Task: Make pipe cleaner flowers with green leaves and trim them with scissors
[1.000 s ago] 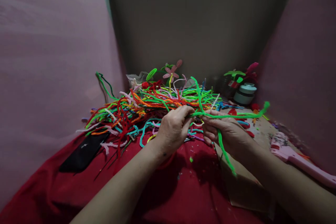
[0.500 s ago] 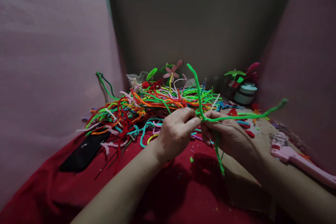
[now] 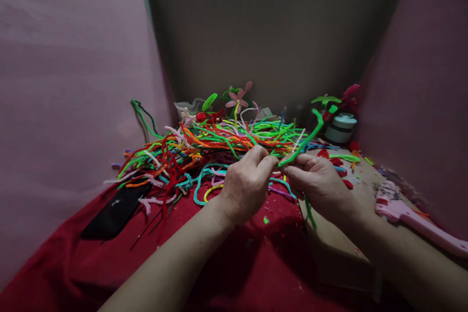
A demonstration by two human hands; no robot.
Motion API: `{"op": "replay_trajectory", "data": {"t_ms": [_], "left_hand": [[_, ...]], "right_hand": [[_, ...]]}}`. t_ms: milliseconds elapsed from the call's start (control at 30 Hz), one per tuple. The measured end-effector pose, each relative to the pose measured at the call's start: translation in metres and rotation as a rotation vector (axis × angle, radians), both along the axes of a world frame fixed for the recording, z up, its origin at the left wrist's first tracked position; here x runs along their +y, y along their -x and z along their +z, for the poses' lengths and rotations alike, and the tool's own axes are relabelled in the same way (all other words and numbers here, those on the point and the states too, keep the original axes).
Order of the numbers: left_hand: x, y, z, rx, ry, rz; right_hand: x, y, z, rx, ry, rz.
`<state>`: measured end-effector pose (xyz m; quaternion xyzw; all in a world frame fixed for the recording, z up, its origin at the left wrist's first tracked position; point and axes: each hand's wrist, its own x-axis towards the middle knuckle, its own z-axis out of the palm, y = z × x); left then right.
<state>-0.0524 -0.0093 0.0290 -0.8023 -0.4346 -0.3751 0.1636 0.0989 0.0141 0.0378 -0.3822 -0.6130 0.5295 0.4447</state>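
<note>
Between my hands is a bright green pipe cleaner. One length slants up to the right past my right fingers, and a green end hangs below that hand. My left hand is closed, thumb and forefinger pinching the pipe cleaner where it bends. Just to its right, my right hand is closed on the green stem too. My fingers hide the join, so I cannot see how the lengths cross there. Behind both hands spreads a heap of many-coloured pipe cleaners.
A pink glue gun lies at the right by a cardboard sheet. A black flat case rests on the red cloth at left. Farther back stand a pale jar and a pink pipe-cleaner flower.
The upright green length has tilted over to the right, and the long one reaching right no longer shows there. My hands stay close together, nearly in place.
</note>
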Motion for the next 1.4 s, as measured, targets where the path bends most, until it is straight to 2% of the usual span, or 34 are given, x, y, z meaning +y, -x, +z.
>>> {"op": "replay_trajectory", "data": {"t_ms": [100,200,333,433,500,567,733,867,967,1100,1167,1300,1400], "left_hand": [[0.000,0.000,0.004,-0.086,0.186,-0.017],[0.001,0.003,0.012,-0.220,0.443,-0.071],[-0.001,0.010,0.025,-0.400,0.891,-0.198],[-0.004,0.015,0.033,-0.495,1.081,-0.268],[-0.006,0.016,0.036,-0.519,1.072,-0.283],[-0.007,0.016,0.037,-0.522,0.967,-0.297],[-0.008,0.015,0.032,-0.464,0.583,-0.343],[-0.008,0.010,0.024,-0.459,0.405,-0.343],[-0.011,0.006,0.021,-0.528,0.424,-0.308],[-0.016,-0.002,0.023,-0.764,0.684,-0.332],[-0.017,-0.006,0.026,-0.816,0.763,-0.352],[-0.016,-0.009,0.036,-0.727,0.629,-0.314],[-0.020,-0.010,0.047,-0.695,0.625,-0.310]], "right_hand": [[-0.001,-0.001,0.001,-0.077,-0.092,0.017],[0.000,-0.004,-0.001,-0.126,-0.129,0.078],[0.003,-0.007,-0.001,-0.118,0.037,0.176],[0.004,-0.007,0.001,-0.018,0.188,0.230],[0.003,-0.007,0.003,0.060,0.239,0.243],[0.002,-0.007,0.003,0.100,0.242,0.237],[0.001,-0.006,-0.002,0.075,0.096,0.207],[0.001,-0.004,-0.007,0.145,0.027,0.193],[0.001,-0.002,-0.009,0.254,0.019,0.167],[0.000,0.000,-0.010,0.338,0.018,0.191],[-0.001,-0.001,-0.009,0.360,-0.018,0.189],[-0.005,-0.005,0.001,0.313,-0.117,0.136],[-0.011,-0.008,0.013,0.317,-0.073,0.192]]}}
